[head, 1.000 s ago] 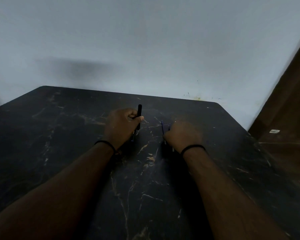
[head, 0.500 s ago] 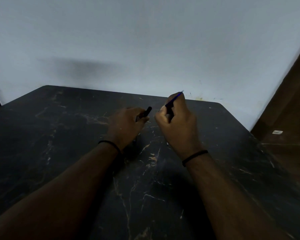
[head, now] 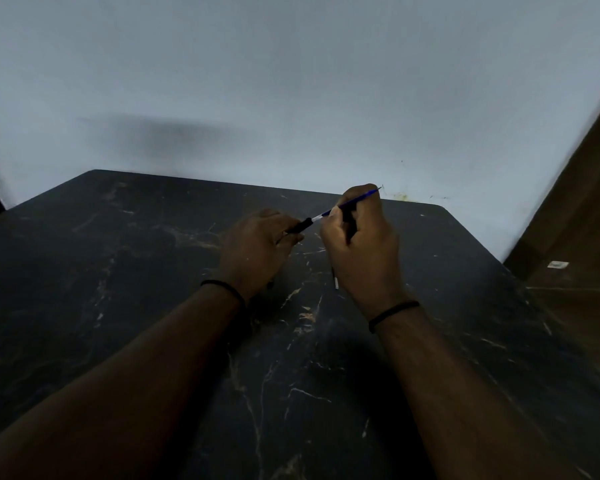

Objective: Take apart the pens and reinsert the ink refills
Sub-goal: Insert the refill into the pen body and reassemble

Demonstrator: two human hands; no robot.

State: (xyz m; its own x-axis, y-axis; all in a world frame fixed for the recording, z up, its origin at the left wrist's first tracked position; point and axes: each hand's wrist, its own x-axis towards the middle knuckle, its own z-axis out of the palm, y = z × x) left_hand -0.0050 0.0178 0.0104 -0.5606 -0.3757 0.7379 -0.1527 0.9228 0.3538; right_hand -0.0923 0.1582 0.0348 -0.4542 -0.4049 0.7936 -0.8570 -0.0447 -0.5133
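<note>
In the head view, the left hand (head: 257,251) is curled round a black pen barrel (head: 298,226), whose open end points up and to the right, above the dark marbled table (head: 153,306). The right hand (head: 359,244) pinches a blue ink refill (head: 352,201), its pale end meeting the barrel's mouth, its far end sticking out past the knuckles. A small pale-tipped part (head: 335,280) lies on the table just below the right hand. The refill looks barely started into the barrel, so a slight tilt could make it miss the bore or catch on the rim; pushing hard then might bend the thin tube.
</note>
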